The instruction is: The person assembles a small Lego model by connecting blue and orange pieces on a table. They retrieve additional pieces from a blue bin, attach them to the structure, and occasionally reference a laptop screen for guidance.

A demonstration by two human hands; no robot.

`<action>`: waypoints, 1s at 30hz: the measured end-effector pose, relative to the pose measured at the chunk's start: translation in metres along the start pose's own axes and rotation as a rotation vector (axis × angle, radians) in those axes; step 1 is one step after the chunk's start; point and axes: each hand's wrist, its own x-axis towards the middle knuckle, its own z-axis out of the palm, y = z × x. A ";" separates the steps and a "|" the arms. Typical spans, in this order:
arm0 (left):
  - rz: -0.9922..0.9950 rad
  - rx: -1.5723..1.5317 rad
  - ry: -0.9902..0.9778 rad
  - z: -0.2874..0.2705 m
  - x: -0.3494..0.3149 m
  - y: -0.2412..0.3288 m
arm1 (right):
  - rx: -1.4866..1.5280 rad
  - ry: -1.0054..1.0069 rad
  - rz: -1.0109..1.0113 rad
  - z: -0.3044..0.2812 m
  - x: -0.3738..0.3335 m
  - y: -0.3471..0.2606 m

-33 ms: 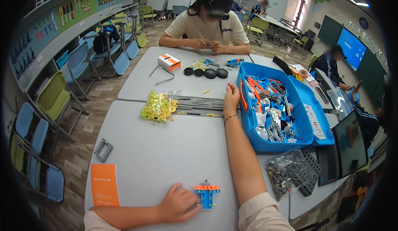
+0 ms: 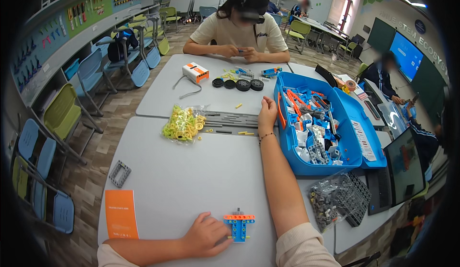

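Observation:
My left hand (image 2: 207,235) rests on the near table, its fingers loosely apart. Its fingertips reach the left side of a small building-brick assembly (image 2: 239,228), made of blue beams with an orange beam across the top, a grey gear and yellow-green pins. Farther off, my right arm stretches forward along the left side of a blue storage bin (image 2: 316,163). There my right hand (image 2: 267,116) has its fingers curled together near the right ends of several grey axles (image 2: 230,118). Whatever may be between those fingers is hidden.
A bag of yellow-green pieces (image 2: 181,125) lies left of the axles. An orange booklet (image 2: 121,214) and grey frame (image 2: 120,173) are at left. Black wheels (image 2: 243,85) and an orange-white box (image 2: 195,71) sit before a seated person. A laptop (image 2: 400,171) stands at right.

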 end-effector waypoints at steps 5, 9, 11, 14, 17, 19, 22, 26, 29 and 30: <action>0.012 0.000 0.012 0.000 0.004 -0.004 | -0.007 -0.009 -0.018 0.003 0.007 0.002; 0.014 -0.010 0.021 0.000 0.004 -0.004 | -0.024 -0.016 -0.019 0.002 0.008 0.004; 0.013 -0.012 0.022 0.000 0.004 -0.004 | -0.035 -0.018 -0.012 0.002 0.008 0.003; 0.008 -0.012 0.015 -0.001 0.004 -0.003 | -0.044 -0.016 -0.007 0.002 0.006 0.000; 0.009 -0.014 0.008 -0.002 0.005 -0.003 | -0.035 -0.024 -0.002 0.002 0.005 -0.002; 0.012 -0.015 0.004 -0.002 0.004 -0.003 | -0.037 -0.036 0.003 0.002 0.005 -0.003; 0.009 -0.023 0.001 -0.002 0.004 -0.003 | -0.036 -0.045 -0.006 0.002 0.005 -0.003; 0.003 -0.011 -0.006 -0.001 0.005 -0.003 | -0.045 -0.063 0.017 0.001 0.005 -0.002; 0.002 -0.019 -0.003 -0.001 0.004 -0.004 | -0.047 -0.059 0.012 0.002 0.005 -0.002; 0.002 -0.022 -0.004 -0.001 0.004 -0.004 | -0.049 -0.059 0.013 0.002 0.005 -0.002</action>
